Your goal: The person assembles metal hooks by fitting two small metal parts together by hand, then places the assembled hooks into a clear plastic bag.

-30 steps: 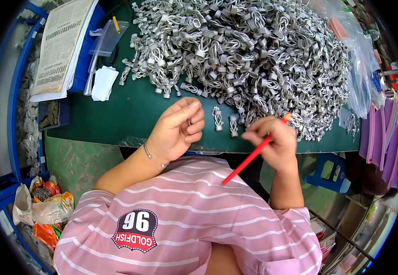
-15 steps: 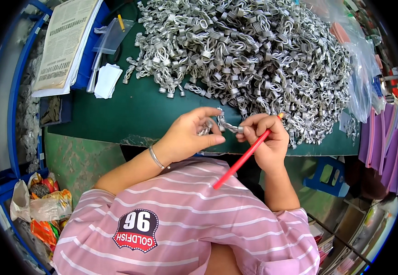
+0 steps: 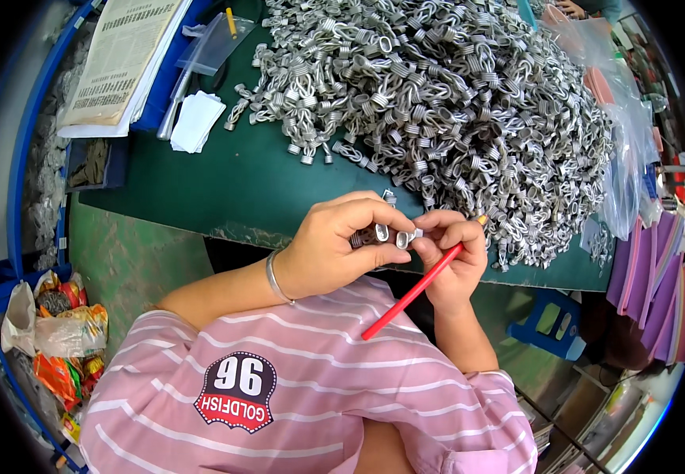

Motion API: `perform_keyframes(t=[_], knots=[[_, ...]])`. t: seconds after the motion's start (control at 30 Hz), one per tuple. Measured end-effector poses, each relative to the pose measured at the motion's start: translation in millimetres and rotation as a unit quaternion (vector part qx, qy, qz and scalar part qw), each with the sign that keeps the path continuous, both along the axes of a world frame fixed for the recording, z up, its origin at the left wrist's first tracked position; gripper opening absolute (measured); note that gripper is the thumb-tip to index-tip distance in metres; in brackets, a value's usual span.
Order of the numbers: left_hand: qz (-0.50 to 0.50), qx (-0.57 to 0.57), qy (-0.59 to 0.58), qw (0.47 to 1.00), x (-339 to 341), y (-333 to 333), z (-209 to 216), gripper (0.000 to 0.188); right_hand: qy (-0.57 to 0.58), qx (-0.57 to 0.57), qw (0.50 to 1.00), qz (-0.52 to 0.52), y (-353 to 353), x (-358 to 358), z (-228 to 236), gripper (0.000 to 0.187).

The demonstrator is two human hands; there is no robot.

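The left hand (image 3: 338, 245) curls its fingers round a silver looped metal piece (image 3: 382, 233); the right hand (image 3: 454, 257) pinches a silver end (image 3: 403, 239) (one piece or two, I cannot tell) and grips a red pencil (image 3: 413, 299). Both work over the near edge of the desk (image 3: 176, 186). Bare green desktop opens leftward; rightward, the heap (image 3: 445, 103) crowds that edge.

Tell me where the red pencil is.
In the head view, the pencil is right of centre, in the right hand, tip toward the pile, other end over the shirt.
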State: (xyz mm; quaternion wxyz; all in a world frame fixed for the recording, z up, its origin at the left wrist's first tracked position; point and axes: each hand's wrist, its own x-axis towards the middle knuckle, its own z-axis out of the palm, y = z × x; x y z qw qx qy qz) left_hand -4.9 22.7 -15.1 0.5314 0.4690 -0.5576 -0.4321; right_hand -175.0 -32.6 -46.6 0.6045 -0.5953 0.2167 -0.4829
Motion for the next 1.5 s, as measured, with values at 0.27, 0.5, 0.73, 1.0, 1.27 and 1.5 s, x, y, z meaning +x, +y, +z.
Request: perform_keyframes(t=[0.27, 0.5, 0.73, 1.0, 1.27, 1.5], knots=[[-0.040, 0.239, 0.367, 0.898, 0.2, 1.5, -26.7, 0.023, 0.092, -0.271, 0.956, -0.068, 0.3, 5.9, 12.9, 0.043], [-0.042, 0.290, 0.473, 0.831, 5.9, 6.5, -32.4, 0.025, 0.152, -0.172, 0.966, -0.117, -2.1, 3.0, 11.6, 0.024], [-0.038, 0.285, 0.535, 0.794, 14.4, 4.7, -32.9, 0.025, 0.403, -0.335, 0.850, -0.054, -3.0, 11.2, -1.5, 0.026], [-0.055, 0.176, 0.482, 0.857, 16.5, 3.3, -33.3, 0.026, 0.269, -0.216, 0.932, -0.112, -9.8, 2.4, -2.7, 0.023], [-0.006, 0.259, 0.513, 0.818, 15.2, -2.5, -17.9, 0.021, -0.007, 0.148, 0.989, -0.004, -5.0, -1.9, 17.1, 0.020], [-0.035, 0.178, 0.273, 0.945, 2.8, 0.8, -10.5, 0.022, 0.104, -0.130, 0.985, -0.036, -4.7, -0.4, 3.9, 0.028]])
